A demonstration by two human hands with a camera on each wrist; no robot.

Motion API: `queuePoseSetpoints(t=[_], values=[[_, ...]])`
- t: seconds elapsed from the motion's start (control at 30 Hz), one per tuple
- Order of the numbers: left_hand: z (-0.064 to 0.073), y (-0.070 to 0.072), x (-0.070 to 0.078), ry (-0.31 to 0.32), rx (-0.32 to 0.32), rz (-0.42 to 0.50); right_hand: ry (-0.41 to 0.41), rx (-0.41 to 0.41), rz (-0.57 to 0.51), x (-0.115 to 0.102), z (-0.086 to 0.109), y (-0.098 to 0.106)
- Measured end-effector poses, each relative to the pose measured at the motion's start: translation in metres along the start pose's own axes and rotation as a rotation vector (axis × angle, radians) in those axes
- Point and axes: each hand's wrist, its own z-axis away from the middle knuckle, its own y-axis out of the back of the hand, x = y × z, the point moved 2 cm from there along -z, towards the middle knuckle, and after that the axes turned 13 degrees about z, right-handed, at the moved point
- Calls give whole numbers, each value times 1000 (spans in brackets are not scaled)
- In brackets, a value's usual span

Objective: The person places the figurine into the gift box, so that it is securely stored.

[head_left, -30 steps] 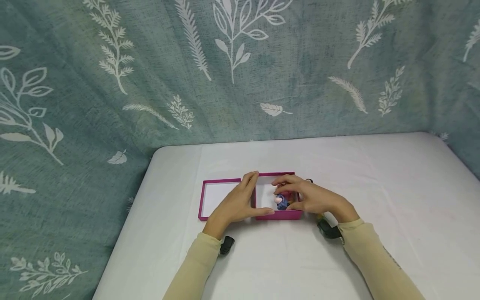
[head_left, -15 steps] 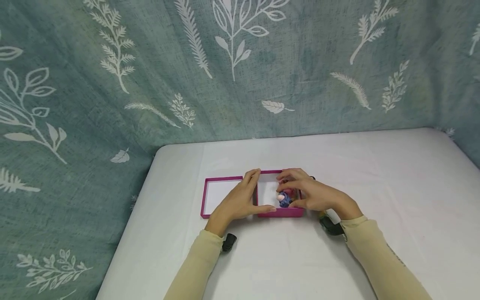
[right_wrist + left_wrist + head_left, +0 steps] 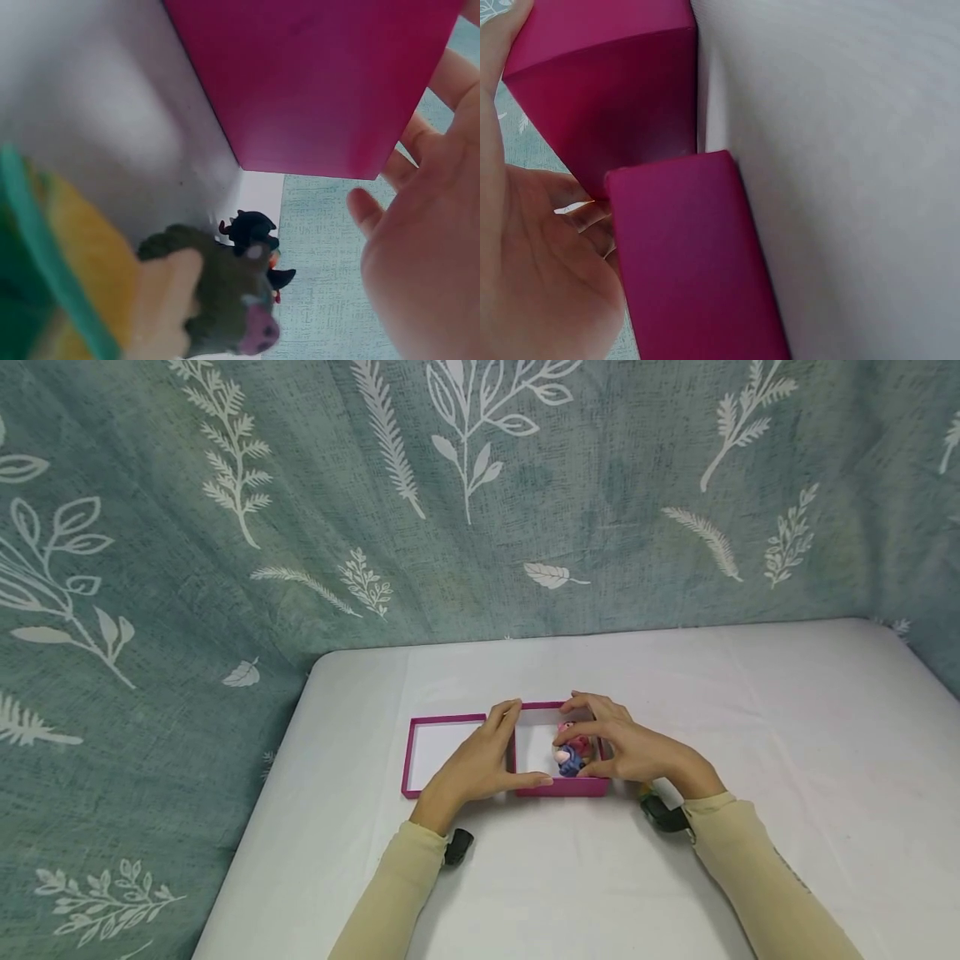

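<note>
Leaf-printed cloth (image 3: 300, 527) hangs behind a white-covered counter (image 3: 540, 877), and here's the head view: a box (image 3: 562, 788) standing open side up, its lid (image 3: 442, 752) lying hollow side up just beside it. Left hand (image 3: 476, 768) spans the box, fingers on the far rim, thumb against the near wall, gripping both sides, seemingly to steady it. Right hand (image 3: 633, 752) is inside at the far end, fingers curled round a blue figure (image 3: 570, 762) beside a pink figure (image 3: 584, 746); how firmly, I can't tell.

Over to the left wrist: the hand cups the box's end, where it leaves the interior free, I'd judge.

And the right wrist: the box wall hides what those fingers hold. Outside stand a dark toy (image 3: 229, 292), a black toy (image 3: 251, 232) and a blurred yellow-green thing (image 3: 94, 251).
</note>
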Motion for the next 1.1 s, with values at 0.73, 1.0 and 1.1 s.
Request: queuePoseSetpoints(t=[0.73,1.0,1.1], values=[[-2,-1,-1,-19,10,-4,40,-82,-32,11,1,-1],[-2,-1,-3,-3,10,-7,69,-197,-26,10,-9,10],[-2,-1,-3,-1,6,-8,64,-273,-22,10,-12,16]])
